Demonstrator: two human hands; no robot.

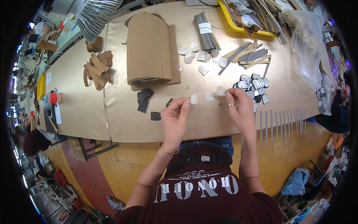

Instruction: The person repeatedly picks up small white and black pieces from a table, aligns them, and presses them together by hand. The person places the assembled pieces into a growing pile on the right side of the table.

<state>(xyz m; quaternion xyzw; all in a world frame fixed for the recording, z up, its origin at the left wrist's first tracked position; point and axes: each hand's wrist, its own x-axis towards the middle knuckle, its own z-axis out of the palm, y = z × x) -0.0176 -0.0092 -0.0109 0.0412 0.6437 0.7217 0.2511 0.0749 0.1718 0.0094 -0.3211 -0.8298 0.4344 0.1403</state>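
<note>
My left hand (174, 118) pinches the left end of a clear strip that carries small white oval pieces (194, 99), and my right hand (240, 108), with a ring on one finger, pinches the right end by another white piece (220, 90). The strip is stretched between both hands just above the tan table (123, 119). A heap of grey and white oval patches (253, 85) lies right behind my right hand. Small black pieces (144, 98) lie left of my left hand.
A big roll of brown sheet (148, 50) stands at the back. Brown cut shapes (97, 69) lie left. Loose white ovals (194, 54), a banded grey strip bundle (206, 31), a yellow tray (238, 20) and a plastic bag (307, 48) lie behind. Grey strips (281, 123) hang over the front edge.
</note>
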